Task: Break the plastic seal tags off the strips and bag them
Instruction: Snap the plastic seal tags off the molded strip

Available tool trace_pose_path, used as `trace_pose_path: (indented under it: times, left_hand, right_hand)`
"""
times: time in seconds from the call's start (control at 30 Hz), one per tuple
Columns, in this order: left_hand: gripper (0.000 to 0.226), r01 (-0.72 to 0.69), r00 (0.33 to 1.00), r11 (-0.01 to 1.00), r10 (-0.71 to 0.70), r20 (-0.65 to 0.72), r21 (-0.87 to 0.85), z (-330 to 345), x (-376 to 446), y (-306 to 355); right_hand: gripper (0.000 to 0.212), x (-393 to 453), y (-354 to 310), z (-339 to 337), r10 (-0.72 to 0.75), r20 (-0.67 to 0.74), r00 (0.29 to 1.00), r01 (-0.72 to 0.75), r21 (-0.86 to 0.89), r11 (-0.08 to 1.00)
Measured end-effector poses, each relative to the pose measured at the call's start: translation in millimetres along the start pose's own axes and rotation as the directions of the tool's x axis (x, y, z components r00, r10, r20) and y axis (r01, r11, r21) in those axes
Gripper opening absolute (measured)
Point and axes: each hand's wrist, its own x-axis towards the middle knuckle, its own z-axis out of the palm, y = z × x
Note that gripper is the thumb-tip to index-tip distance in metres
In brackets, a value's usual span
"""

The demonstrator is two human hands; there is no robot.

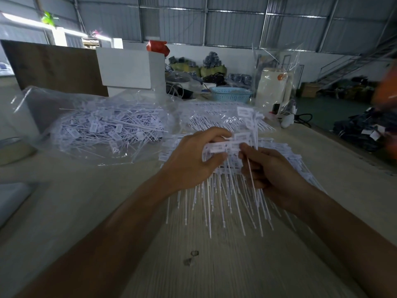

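Strip of white seal tags: above counter, over tag-strip pile. Left hand grip pinches strip's left part; right hand grip curls round one tag stem. Clear bag of loose tags: left of pile. Blue basket: behind pile.

A single head-worn wide-angle view looks forward and down, close over the table, toward the far wall.
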Motion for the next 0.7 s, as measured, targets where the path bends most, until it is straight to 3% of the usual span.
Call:
trace_pose_path:
  times: [0.1,0.2,0.33,0.43,0.5,0.63,0.7]
  left_hand:
    - [0.036,0.043,0.999,0.987,-0.046,0.018,0.153,2,1,-6]
    - [0.024,0.001,0.999,0.982,0.008,-0.045,0.189,4,0,-8]
    - [0.015,0.003,0.999,0.993,0.001,-0.034,0.12,4,0,-7]
    - [0.017,0.093,0.995,0.996,-0.092,0.036,-0.01,2,2,-6]
    - [0.017,0.117,0.992,0.99,-0.113,0.048,-0.077,1,2,-5]
    - [0.012,0.129,0.991,0.979,-0.134,-0.019,-0.158,0,4,1]
    - [0.017,0.08,0.996,0.997,-0.08,-0.036,-0.025,-1,4,3]
  right_hand:
    - [0.027,2,1,-5,0.02,0.033,0.999,-0.021,0.028,0.999]
    - [0.028,2,5,-3,-0.017,0.063,0.998,0.019,-0.024,1.0]
    - [0.029,3,8,-2,-0.207,0.03,0.978,0.209,-0.169,0.963]
    - [0.031,2,5,-3,-0.39,0.072,0.918,0.386,-0.385,0.838]
    - [0.031,1,3,-3,-0.431,0.071,0.9,0.417,-0.433,0.799]
    - [0.045,2,1,-1,-0.224,0.0,0.975,0.219,-0.218,0.951]
    - [0.046,2,0,-3,-0.138,0.031,0.99,0.141,-0.154,0.978]
